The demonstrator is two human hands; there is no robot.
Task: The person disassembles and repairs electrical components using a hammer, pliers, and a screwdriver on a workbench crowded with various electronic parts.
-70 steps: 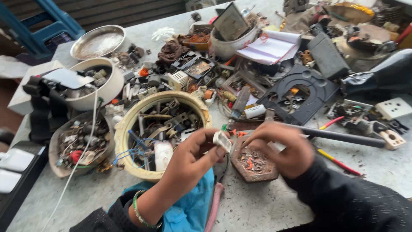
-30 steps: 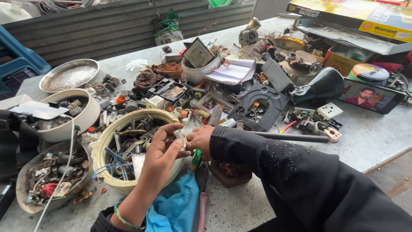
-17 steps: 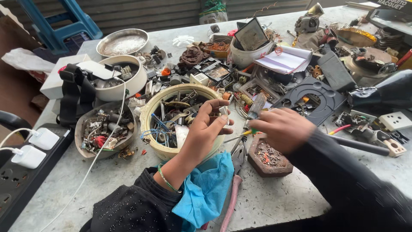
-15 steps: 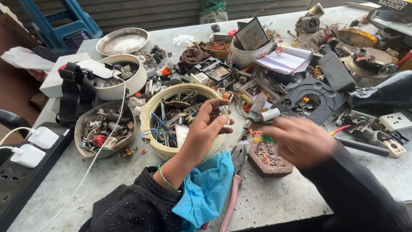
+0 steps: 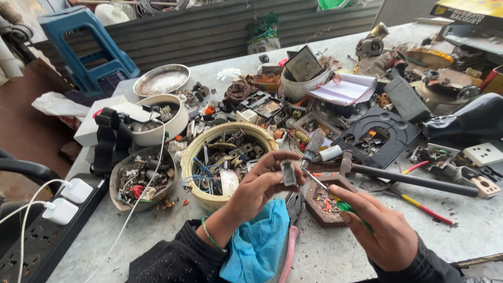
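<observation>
The bench [image 5: 487,230] under your work is crowded with loose parts, so anything you drop is likely to vanish among them or fall into the cream bowl [image 5: 201,196] of scrap wire and metal directly below your left hand. Your blue cloth [image 5: 259,246] and the pink-handled pliers [image 5: 290,246] lie close under your wrists and could snag or be swept aside if you shift. Your right hand [image 5: 385,236] is closed round a green-handled screwdriver [image 5: 329,195], its shaft angled up towards the part; a slip off the part would send the tip into your left fingers, which sit just beside it. Your left hand [image 5: 259,186] pinches a small grey rectangular component [image 5: 287,173] between thumb and fingertips, held upright above the bowl's near rim. The grip is light and at the edges only, so pressure from the tip may twist it loose. The part looks metallic with a pale face; finer detail cannot be made out.
</observation>
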